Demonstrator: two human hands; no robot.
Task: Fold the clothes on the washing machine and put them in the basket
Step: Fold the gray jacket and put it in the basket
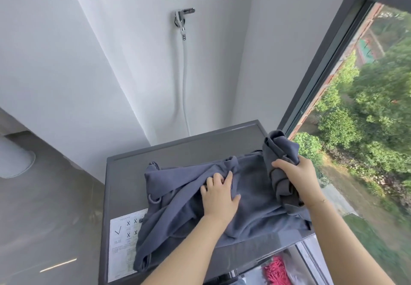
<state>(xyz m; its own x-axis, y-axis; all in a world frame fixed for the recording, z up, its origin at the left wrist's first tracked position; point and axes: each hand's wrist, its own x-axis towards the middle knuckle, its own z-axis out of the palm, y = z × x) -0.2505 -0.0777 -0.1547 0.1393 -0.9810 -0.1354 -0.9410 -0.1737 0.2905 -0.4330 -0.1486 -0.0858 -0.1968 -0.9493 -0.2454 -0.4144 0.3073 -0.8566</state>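
A blue-grey garment (pixel 195 207) lies spread over the top of the dark grey washing machine (pixel 178 149), covering most of the lid's near half and hanging slightly over its front edge. It is crumpled, with folds running across the part nearest the machine's back edge.

The left hand (pixel 219 196) rests on the middle of the garment, palm down, fingers spread and pressing the cloth flat; its grip is apart, holding nothing.

The right hand (pixel 298 179) is raised above the machine's right side, its grip clamped on a bunched portion of the garment, which stands up in a twisted roll above the fist and trails down to the rest of the cloth.

A white instruction sticker (pixel 124 242) sits on the machine's front left corner, partly covered by the garment. On the wall behind the machine a chrome tap (pixel 183 19) feeds a white hose (pixel 184 80) running down behind the lid. A window (pixel 360 111) adjoins the machine's right side. Something pink (pixel 275 270) shows below the machine's front right corner; what it is cannot be told.
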